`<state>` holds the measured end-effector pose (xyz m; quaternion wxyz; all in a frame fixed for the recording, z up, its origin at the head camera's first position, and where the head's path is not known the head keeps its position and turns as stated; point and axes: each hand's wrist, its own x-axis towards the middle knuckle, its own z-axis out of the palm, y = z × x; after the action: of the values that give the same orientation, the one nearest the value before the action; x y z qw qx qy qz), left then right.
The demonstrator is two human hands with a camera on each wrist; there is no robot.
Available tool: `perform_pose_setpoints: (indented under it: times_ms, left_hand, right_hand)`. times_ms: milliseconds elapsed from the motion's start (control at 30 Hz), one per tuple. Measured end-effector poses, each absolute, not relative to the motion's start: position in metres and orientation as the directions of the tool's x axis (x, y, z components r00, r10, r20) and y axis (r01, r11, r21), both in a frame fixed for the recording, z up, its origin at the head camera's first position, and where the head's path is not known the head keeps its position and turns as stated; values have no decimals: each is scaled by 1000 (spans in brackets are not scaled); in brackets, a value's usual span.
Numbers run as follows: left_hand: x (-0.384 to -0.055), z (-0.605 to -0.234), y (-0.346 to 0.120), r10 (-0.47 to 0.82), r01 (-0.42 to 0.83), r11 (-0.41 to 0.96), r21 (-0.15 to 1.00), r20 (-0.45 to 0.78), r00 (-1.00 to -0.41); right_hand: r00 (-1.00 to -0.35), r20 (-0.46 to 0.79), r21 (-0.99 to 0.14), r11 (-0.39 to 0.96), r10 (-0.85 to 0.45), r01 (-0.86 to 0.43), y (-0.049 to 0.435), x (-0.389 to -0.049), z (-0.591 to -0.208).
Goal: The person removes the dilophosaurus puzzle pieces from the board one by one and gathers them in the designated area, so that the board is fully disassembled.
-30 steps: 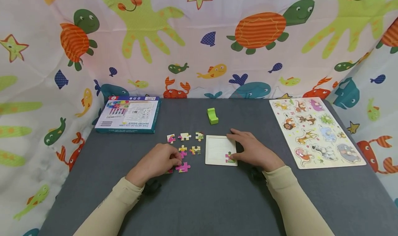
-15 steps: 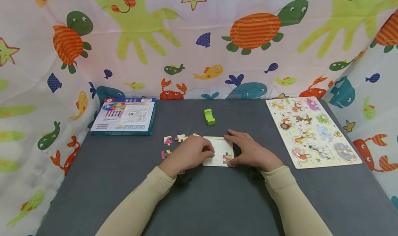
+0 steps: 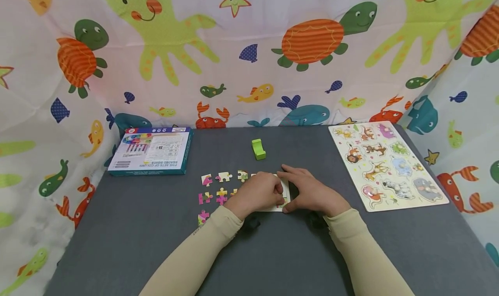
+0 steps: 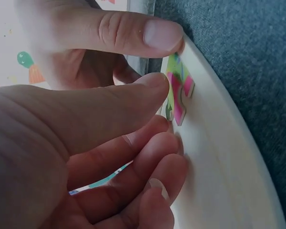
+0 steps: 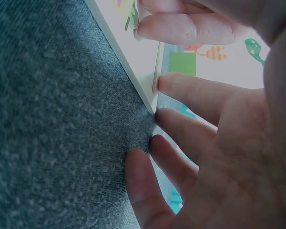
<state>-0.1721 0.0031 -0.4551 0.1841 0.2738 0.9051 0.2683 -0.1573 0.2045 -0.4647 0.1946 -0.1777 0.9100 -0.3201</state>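
My left hand (image 3: 257, 193) is over the white square puzzle tray (image 3: 286, 187) and hides most of it. In the left wrist view its thumb and fingers pinch a pink and green jigsaw piece (image 4: 178, 93) low at the tray surface; two pieces overlap there and their border is hard to make out. At the tray's right side, my right hand (image 3: 310, 193) spreads its fairly straight fingers, thumb near the lower corner and forefinger touching the upper edge. Several loose jigsaw pieces (image 3: 221, 197) lie left of the tray, some partly hidden by my left arm.
A green block (image 3: 258, 149) stands behind the tray. Far left lies a flat boxed game (image 3: 150, 153). To the right is an animal peg puzzle board (image 3: 383, 168). A patterned cloth (image 3: 249, 75) hangs along the table's back and sides.
My left hand has moved right from the loose pieces to the tray, bringing a jigsaw piece down by the one lying there. My right hand stays at the tray's side. The view shifts slightly.
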Motion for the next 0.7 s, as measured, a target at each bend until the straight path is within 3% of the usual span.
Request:
perform_pose_setpoints:
  times_ms: [700]
  left_hand:
    - [-170, -457, 3, 595, 423, 704, 571, -150, -789]
  right_hand:
    - [-861, -245, -660, 727, -445, -188, 203, -156, -461]
